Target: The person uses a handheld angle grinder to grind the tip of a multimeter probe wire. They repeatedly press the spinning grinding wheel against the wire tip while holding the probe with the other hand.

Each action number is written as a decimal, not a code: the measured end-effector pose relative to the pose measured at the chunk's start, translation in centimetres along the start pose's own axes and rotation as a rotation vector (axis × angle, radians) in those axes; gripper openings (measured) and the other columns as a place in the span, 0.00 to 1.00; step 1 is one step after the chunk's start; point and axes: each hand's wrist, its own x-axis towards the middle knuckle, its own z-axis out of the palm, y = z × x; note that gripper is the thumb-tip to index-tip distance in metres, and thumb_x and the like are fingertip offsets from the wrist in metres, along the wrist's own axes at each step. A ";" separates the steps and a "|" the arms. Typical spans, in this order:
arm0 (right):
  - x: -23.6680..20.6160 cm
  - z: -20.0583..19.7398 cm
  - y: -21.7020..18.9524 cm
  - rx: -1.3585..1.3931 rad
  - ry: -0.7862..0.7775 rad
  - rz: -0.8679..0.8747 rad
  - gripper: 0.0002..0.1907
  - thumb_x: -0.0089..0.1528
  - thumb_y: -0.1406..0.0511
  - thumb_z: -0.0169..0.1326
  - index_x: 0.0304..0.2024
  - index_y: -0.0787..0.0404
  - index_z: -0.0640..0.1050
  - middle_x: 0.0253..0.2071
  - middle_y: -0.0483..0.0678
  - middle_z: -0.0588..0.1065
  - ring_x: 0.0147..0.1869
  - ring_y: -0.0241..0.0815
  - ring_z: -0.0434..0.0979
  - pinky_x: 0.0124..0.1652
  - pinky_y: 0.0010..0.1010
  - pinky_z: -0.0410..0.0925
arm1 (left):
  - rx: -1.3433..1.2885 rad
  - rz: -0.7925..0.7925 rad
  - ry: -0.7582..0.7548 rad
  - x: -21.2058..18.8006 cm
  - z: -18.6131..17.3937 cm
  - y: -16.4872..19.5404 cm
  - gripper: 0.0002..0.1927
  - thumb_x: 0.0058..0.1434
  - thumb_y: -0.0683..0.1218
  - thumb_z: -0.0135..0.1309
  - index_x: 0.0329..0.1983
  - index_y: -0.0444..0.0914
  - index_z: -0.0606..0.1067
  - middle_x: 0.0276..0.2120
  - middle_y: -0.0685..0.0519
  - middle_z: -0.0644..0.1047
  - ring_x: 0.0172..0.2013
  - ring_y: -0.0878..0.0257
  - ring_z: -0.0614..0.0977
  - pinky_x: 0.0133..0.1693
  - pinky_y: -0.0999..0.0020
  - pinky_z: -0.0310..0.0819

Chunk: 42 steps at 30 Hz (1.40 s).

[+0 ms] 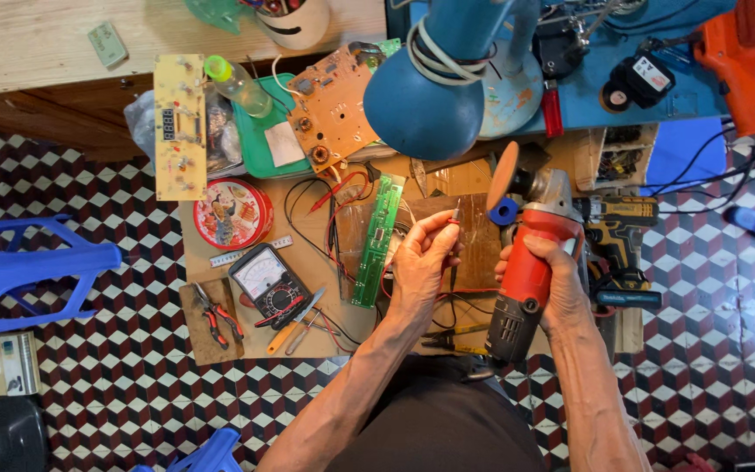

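Observation:
My right hand (561, 284) grips the red body of an angle grinder (526, 262). Its orange disc (503, 175) points away from me, tilted on edge. My left hand (421, 262) pinches a thin red-tipped probe (456, 212) between thumb and fingers, close to the left of the grinder's head. A red wire runs from under that hand across the board. A long green circuit board (377, 240) lies just left of my left hand.
A low work board (308, 345) holds an analogue multimeter (264, 284), red-handled pliers (216, 315), a screwdriver (294, 322), a round red tin (231, 212) and an orange circuit board (332, 107). A blue lamp (434, 87) hangs over the far side. A cordless drill (618, 232) lies right, a blue stool (19, 267) left.

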 end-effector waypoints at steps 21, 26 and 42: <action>0.3 -0.1 0.5 -0.060 0.039 -0.003 0.35 0.54 0.54 0.63 0.59 0.62 0.69 0.38 0.51 0.76 0.37 0.43 0.81 0.36 0.34 0.78 | -0.332 0.069 -0.221 1.5 -1.6 6.5 0.20 0.76 0.45 0.44 0.70 0.38 0.66 0.46 0.52 0.74 0.36 0.74 0.74 0.28 0.82 0.66; 0.5 -0.2 0.7 -0.067 0.049 -0.001 0.34 0.54 0.54 0.63 0.58 0.60 0.69 0.38 0.50 0.76 0.36 0.43 0.81 0.34 0.35 0.78 | -0.329 0.075 -0.242 1.3 -1.5 6.9 0.20 0.76 0.45 0.43 0.70 0.39 0.66 0.45 0.53 0.73 0.34 0.75 0.73 0.27 0.82 0.64; -0.5 -0.4 -0.5 -0.286 0.087 -0.010 0.23 0.58 0.60 0.60 0.49 0.69 0.75 0.36 0.55 0.78 0.35 0.45 0.82 0.35 0.38 0.77 | -0.373 -0.011 -0.320 1.0 -2.1 7.7 0.22 0.77 0.46 0.42 0.73 0.38 0.64 0.44 0.55 0.72 0.31 0.75 0.68 0.24 0.83 0.58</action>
